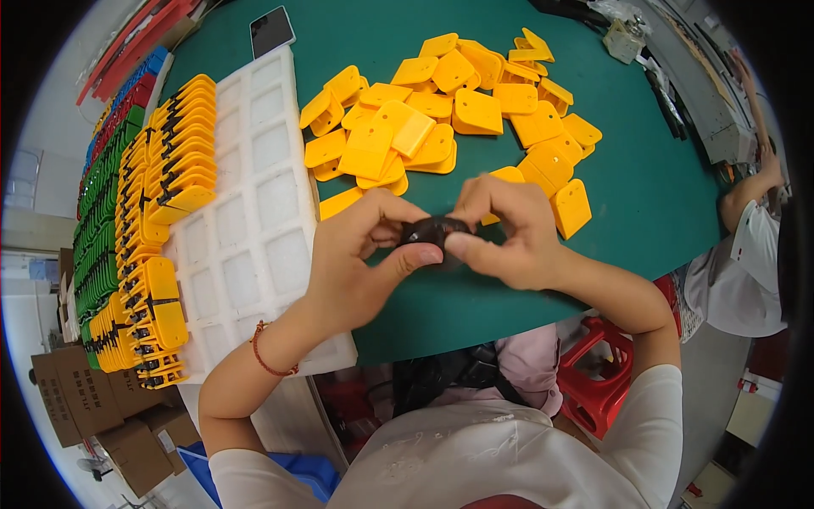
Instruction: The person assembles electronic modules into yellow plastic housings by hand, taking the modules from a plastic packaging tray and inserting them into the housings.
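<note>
Both my hands meet over the near part of the green table [627, 229], closed around a small black, shiny, rounded part [435, 229]. Thumb and fingers of my left hand [365, 250] pinch its left side. My right hand [513, 233] grips the right end between thumb and forefinger. Its exact kind cannot be made out. Just beyond my hands lies a loose pile of yellow folded plastic pieces [366, 149], each with rounded corners and a small hole. One yellow piece [571, 209] rests just right of my right hand.
At left, a white foam tray [284, 199] with square pockets carries rows of yellow pieces with black parts [161, 293]. Green ones [100, 229] stand beyond it. A phone [271, 32] lies at the back. Another person's arm [750, 191] is at right, near a red stool [598, 373].
</note>
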Motion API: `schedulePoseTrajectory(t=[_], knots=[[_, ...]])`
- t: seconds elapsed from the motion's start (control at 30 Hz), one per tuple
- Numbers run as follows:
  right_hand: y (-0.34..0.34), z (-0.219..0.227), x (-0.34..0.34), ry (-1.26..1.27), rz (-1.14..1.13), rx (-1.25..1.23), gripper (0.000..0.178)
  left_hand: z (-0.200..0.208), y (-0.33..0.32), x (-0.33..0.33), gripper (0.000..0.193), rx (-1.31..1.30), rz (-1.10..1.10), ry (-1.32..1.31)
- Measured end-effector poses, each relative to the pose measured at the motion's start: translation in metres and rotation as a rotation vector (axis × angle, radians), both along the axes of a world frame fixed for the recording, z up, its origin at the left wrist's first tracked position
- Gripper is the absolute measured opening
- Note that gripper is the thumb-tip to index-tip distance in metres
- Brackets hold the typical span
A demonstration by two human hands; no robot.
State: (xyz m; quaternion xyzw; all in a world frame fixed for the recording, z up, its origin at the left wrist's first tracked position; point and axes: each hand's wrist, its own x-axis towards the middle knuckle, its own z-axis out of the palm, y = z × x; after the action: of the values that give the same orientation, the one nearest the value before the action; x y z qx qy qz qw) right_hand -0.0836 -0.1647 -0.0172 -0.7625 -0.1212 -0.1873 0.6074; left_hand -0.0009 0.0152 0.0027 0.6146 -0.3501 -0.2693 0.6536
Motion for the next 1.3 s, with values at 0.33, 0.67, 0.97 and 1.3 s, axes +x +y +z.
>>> schedulePoseTrajectory(t=[0.33,0.67,0.97,1.3], knots=[[-0.009,0.002,0.009,-0.092,-0.072,-0.158,0.026,-0.002,0.003,0.020,0.044,-0.101,-0.160,0.417],[-0.014,-0.001,0.014,-0.160,-0.232,-0.904,0.029,-0.008,0.012,0.024,0.041,-0.243,-0.260,0.778],[-0.012,-0.009,0.019,-0.182,-0.300,-0.871,0.025,-0.001,0.014,0.036,0.036,-0.324,-0.228,1.026],[-0.024,0.006,0.017,-0.536,-0.432,-0.843,0.029,-0.008,0.013,0.039,0.034,-0.373,-0.297,1.115]])
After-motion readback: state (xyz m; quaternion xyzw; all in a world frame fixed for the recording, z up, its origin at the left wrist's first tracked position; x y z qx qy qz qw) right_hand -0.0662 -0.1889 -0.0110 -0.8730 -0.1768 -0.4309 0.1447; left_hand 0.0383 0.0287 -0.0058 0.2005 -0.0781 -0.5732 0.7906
